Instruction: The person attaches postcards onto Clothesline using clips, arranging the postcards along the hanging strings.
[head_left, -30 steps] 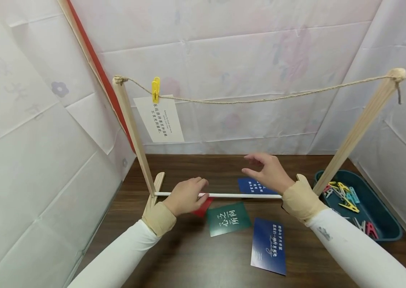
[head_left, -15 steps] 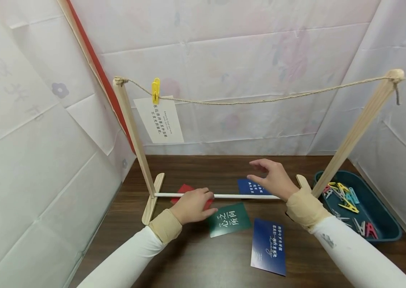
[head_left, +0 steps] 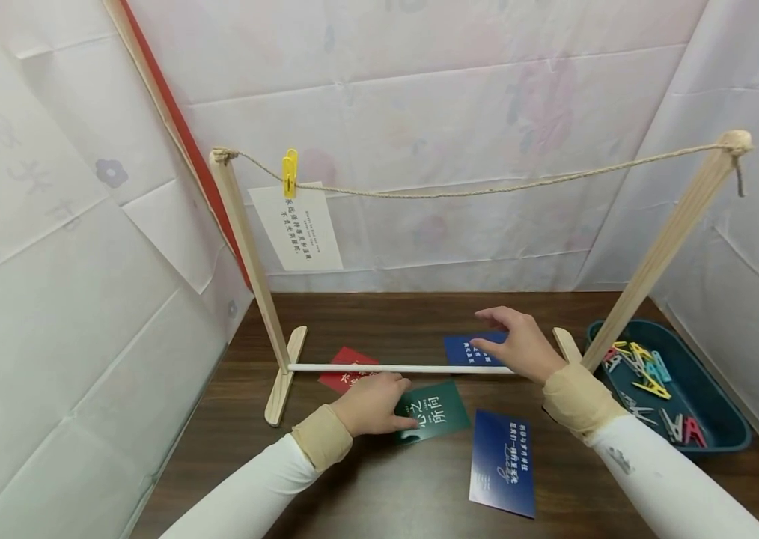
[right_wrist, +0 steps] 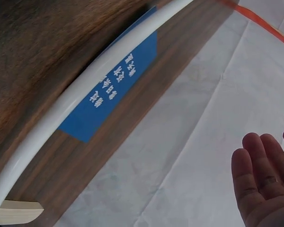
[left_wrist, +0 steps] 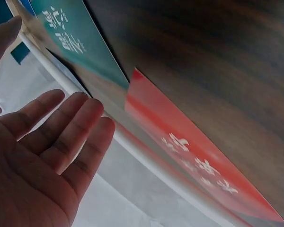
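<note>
My left hand hovers between a red card and a green card, overlapping the green card's left edge in the head view. In the left wrist view its fingers are loosely extended and the palm holds nothing. Above the white rod is my right hand, thumb and fingers spread apart, nothing between them. It partly covers a blue card behind the rod. Another blue card lies closer to me. A white card hangs from the twine by a yellow clothespin.
Two wooden posts hold the twine, with the rod joining them low down. A dark green tray with several coloured clothespins stands at the right. White sheeting surrounds the brown table.
My left hand has moved right, from over the red card to the green card's edge, uncovering more of the red card. The right hand has shifted slightly right and toward me.
</note>
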The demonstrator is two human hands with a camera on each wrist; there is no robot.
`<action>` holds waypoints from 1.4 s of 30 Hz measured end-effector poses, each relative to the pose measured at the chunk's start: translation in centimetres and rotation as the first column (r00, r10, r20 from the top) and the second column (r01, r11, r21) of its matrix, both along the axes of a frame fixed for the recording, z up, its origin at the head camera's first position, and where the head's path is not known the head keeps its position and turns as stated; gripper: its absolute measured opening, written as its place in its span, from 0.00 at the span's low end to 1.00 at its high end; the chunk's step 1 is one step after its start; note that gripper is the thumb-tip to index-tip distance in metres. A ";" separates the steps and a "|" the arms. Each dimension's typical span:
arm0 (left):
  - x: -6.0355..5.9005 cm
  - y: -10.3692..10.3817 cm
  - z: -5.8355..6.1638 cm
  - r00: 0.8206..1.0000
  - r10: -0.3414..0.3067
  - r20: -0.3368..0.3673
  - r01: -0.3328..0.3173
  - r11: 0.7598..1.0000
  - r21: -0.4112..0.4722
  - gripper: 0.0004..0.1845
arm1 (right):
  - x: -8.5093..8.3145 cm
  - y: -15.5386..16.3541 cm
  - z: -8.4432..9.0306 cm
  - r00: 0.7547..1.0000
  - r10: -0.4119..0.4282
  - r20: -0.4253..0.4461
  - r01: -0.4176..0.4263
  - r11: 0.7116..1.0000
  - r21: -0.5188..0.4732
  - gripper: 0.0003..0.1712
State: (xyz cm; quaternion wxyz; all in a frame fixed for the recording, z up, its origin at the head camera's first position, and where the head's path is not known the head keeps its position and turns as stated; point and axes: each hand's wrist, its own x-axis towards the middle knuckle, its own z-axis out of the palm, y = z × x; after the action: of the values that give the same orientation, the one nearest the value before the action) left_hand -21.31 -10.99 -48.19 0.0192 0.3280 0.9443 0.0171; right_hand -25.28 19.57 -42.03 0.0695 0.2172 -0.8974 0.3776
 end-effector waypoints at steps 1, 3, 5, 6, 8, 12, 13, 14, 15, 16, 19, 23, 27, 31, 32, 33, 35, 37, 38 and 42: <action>0.1 0.2 -0.2 1.000 -0.002 0.002 0.002 1.000 -0.008 0.38 | 0.0 0.1 -0.1 1.000 0.000 -0.002 0.000 1.000 0.004 0.29; 0.2 0.5 -0.5 1.000 -0.006 0.002 0.006 1.000 -0.028 0.41 | 0.0 0.4 -0.4 1.000 -0.001 -0.002 0.001 1.000 0.007 0.29; 0.4 0.7 -0.8 1.000 -0.013 0.001 0.013 0.999 -0.036 0.43 | 0.1 0.6 -0.5 1.000 0.001 -0.003 -0.001 1.000 0.009 0.29; 0.4 0.9 -0.9 1.000 -0.016 0.001 0.016 0.999 -0.036 0.44 | 0.2 0.7 -0.6 1.000 0.000 -0.003 0.000 1.000 0.010 0.29; 0.5 1.1 -1.1 1.000 -0.022 0.001 0.022 0.999 -0.033 0.46 | 0.3 0.9 -0.7 1.000 -0.004 0.000 0.004 1.000 0.015 0.29; 0.5 1.5 -1.6 0.999 -0.033 -0.011 0.033 0.999 -0.042 0.49 | 0.4 1.1 -0.9 1.000 -0.015 0.004 0.015 1.000 0.024 0.28; 0.5 1.6 -1.7 0.999 -0.036 -0.015 0.035 0.998 -0.047 0.49 | 0.4 1.2 -1.0 1.000 -0.019 0.004 0.019 1.000 0.025 0.28; 0.6 1.7 -1.8 0.999 -0.037 -0.018 0.036 0.998 -0.056 0.50 | 0.4 1.3 -1.0 1.000 -0.020 0.004 0.020 1.000 0.023 0.28; 0.6 1.8 -1.9 0.999 -0.036 -0.022 0.035 0.997 -0.062 0.50 | 0.4 1.3 -1.0 1.000 -0.023 0.004 0.023 0.999 0.023 0.28; 0.6 1.8 -2.0 0.999 -0.037 -0.024 0.035 0.997 -0.070 0.50 | 0.4 1.4 -1.0 1.000 -0.027 0.002 0.027 0.999 0.025 0.28; 0.6 2.0 -2.2 0.999 -0.029 -0.027 0.027 0.996 -0.088 0.51 | 0.4 1.7 -1.1 0.999 -0.038 -0.004 0.038 0.999 0.035 0.28; 0.6 2.2 -2.2 0.999 -0.026 -0.019 0.024 0.995 -0.097 0.51 | 0.6 2.2 -1.1 0.998 -0.056 -0.005 0.056 0.997 0.052 0.28; 0.6 2.3 -2.1 0.999 -0.031 -0.017 0.029 0.995 -0.096 0.49 | 0.8 2.8 -1.3 0.997 -0.069 0.016 0.068 0.996 0.056 0.29; 0.5 2.3 -2.1 0.999 -0.031 -0.016 0.029 0.995 -0.091 0.48 | 1.0 3.4 -1.4 0.996 -0.081 0.044 0.078 0.996 0.050 0.29; 0.5 2.3 -2.1 0.999 -0.029 -0.014 0.028 0.996 -0.088 0.48 | 1.1 3.6 -1.4 0.995 -0.086 0.045 0.084 0.995 0.049 0.29; 0.4 2.3 -2.1 1.000 -0.027 -0.011 0.026 0.996 -0.085 0.48 | 1.1 3.7 -1.4 0.995 -0.090 0.043 0.088 0.995 0.049 0.29; 0.3 2.4 -2.0 1.000 -0.020 -0.001 0.020 0.997 -0.076 0.48 | 1.2 4.0 -1.5 0.995 -0.094 0.032 0.092 0.995 0.045 0.29; 0.3 2.4 -2.0 1.000 -0.012 0.011 0.012 0.998 -0.065 0.48 | 1.4 4.4 -1.5 0.995 -0.096 0.026 0.095 0.995 0.040 0.29; 0.2 2.5 -1.9 1.000 -0.009 0.016 0.010 0.998 -0.060 0.48 | 1.4 4.5 -1.5 0.995 -0.098 0.021 0.097 0.994 0.040 0.29; 0.0 2.6 -1.8 1.000 -0.004 0.031 0.005 0.999 -0.036 0.49 | 1.7 5.0 -1.4 0.994 -0.103 0.046 0.101 0.994 0.041 0.30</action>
State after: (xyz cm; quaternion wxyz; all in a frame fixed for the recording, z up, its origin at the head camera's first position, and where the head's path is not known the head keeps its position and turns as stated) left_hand -21.27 -8.41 -50.02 0.0395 0.3295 0.9433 0.0051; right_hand -23.62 24.61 -43.44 0.0629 0.1635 -0.9159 0.3612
